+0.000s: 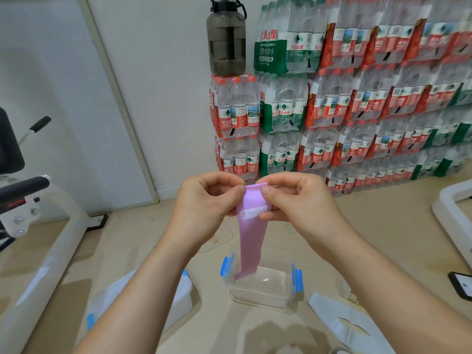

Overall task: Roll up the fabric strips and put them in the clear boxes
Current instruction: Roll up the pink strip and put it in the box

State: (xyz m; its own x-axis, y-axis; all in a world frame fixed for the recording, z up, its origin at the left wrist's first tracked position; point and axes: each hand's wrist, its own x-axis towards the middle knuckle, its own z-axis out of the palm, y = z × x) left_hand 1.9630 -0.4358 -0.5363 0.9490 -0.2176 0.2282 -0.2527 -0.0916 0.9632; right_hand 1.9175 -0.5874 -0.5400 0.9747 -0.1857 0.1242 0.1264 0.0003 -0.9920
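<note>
**Desk:** Head view. What's in hand?

**Photographer:** A person holds a pink fabric strip [251,241] up by its top end. The left hand [204,198] and right hand [298,198] each pinch a top corner between thumb and curled fingers [222,181]. The strip hangs straight down, and its lower end dips into an open clear box [265,300] with blue clips, which sits on the floor just below.

**Desk:** And to do the roll well?

**Photographer:** My judgement: start the first turn tight at the top edge and keep both sides level so the roll doesn't cone. Let the tail feed up out of the box without dragging it.

**Desk:** Anything unclear?

**Photographer:** The white label [254,213] on the strip is too blurred to read. A second box [163,302] at lower left is largely hidden behind the left forearm. A pale strip [339,325] at lower right runs out of frame. Whether the pink end touches the box bottom, I cannot tell.
</note>
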